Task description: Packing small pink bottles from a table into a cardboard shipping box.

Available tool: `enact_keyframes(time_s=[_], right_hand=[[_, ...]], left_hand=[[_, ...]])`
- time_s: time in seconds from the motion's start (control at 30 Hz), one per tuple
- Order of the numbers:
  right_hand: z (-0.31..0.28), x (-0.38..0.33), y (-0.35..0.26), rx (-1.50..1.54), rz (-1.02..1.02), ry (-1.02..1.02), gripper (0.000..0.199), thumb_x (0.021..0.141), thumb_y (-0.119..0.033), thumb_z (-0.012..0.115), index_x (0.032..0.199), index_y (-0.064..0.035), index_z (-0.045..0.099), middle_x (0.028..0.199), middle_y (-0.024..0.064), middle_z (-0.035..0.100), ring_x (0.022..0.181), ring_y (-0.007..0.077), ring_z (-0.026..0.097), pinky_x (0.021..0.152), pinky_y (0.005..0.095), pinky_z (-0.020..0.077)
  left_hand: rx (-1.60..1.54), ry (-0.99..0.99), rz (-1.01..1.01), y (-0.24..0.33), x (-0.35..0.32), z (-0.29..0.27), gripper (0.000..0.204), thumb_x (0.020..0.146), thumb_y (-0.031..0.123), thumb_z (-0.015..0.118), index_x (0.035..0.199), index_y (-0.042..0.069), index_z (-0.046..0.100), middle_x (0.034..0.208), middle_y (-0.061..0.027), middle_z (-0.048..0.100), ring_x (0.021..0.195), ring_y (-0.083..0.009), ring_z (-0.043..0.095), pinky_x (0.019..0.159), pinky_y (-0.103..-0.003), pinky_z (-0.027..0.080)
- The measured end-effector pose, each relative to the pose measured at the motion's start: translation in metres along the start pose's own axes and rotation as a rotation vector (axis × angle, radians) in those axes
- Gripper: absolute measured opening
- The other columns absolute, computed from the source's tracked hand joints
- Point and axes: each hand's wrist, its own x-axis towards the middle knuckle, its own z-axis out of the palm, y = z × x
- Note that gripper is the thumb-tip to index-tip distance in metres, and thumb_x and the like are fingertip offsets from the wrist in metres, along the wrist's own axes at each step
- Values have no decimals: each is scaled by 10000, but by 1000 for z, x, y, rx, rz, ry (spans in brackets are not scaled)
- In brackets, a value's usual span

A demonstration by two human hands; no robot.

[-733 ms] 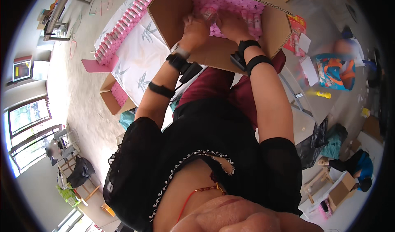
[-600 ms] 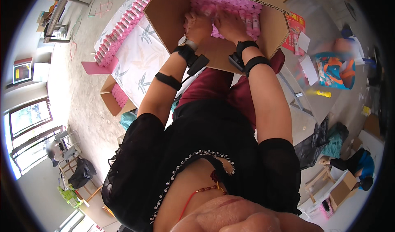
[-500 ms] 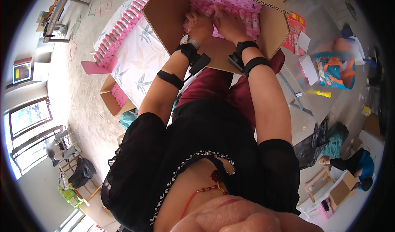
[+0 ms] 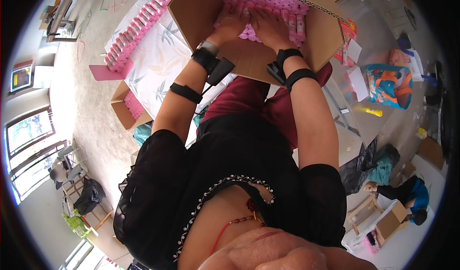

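A large cardboard box (image 4: 191, 18) stands open in front of me, its opening toward my body. Inside are many small pink cylindrical rolls (image 4: 300, 26) in tight rows, some lying with their sides showing and others end-on. My left hand (image 4: 232, 24) rests on the rolls at the left of the box, fingers reaching over them, the tips partly hidden. Beside it, my right hand (image 4: 269, 26) lies with fingers stretched out on the rolls in the middle. Neither hand visibly lifts a roll. Black straps with small devices circle both wrists.
On the patterned white tablecloth (image 4: 155, 73) at left runs a long row of pink rolls (image 4: 136, 30). Below it sits a smaller box (image 4: 123, 111) of pink pieces. At right are a blue-orange bag (image 4: 390, 85) and a yellow tube (image 4: 373, 112). Another person (image 4: 414, 198) bends near boxes.
My left hand has shifted slightly right and its fingers have straightened over the rolls. My right hand stays almost in place on them. The view has moved a little.
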Motion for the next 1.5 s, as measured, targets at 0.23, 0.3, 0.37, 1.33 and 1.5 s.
enact_keyframes(time_s=[0.23,0.3,0.37,1.33,1.5], right_hand=[[-7,7,-9,34,-28,-55,477,997,-299,390,1446,-188,509,1483,35,532,1380,212,475,1141,481,323],[-8,8,-9,50,-10,-61,488,991,-304,382,1449,-190,507,1499,32,516,1391,212,461,1150,484,311],[-11,9,-7,73,-10,-76,490,989,-298,389,1451,-182,504,1499,37,514,1389,217,463,1150,490,309],[-17,39,-22,449,23,-387,505,1052,-364,381,1382,-17,541,1375,250,563,1300,391,511,1090,443,392],[-7,43,-23,271,-187,-286,456,1005,-252,473,1378,-1,549,1400,248,551,1303,398,513,1108,447,385]], left_hand=[[-407,370,-134,5,-29,-12,660,982,503,467,1498,94,417,1459,-203,516,1422,-448,361,1200,-463,266],[-422,396,-156,7,-30,-15,659,979,498,471,1492,86,423,1435,-222,532,1419,-453,361,1195,-460,276],[-552,310,-138,4,-28,-18,710,929,449,623,1536,158,397,1500,-253,448,1434,-426,355,1169,-455,331],[-999,445,-297,34,-56,-31,749,796,44,658,1457,-91,331,1270,-365,546,1336,-486,429,1137,-464,369],[-1220,156,-337,23,-74,-40,717,804,39,639,1451,-95,358,1428,-323,454,1342,-419,459,1126,-455,388]])
